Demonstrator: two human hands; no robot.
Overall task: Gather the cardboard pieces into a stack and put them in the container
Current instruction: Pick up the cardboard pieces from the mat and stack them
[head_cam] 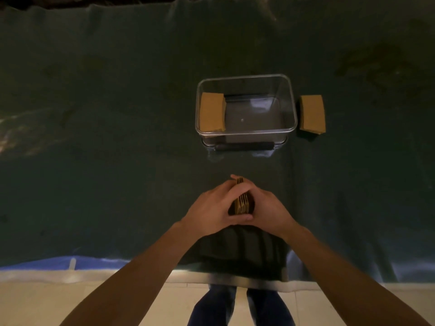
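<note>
cardboard stack point(242, 203) standing on edge, brown, layers showing, nr table front | L hand point(211, 208) + R hand point(270, 211) fingers clamping it both sides | clear container point(246, 132) holding 1 cardboard piece point(211, 112) at L wall | another pile point(312, 114) sitting just R of container

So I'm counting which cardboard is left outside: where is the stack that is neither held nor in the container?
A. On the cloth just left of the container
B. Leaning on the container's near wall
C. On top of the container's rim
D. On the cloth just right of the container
D: the loose cardboard stack lies flat on the green cloth, just right of the clear container, outside its wall.
</note>
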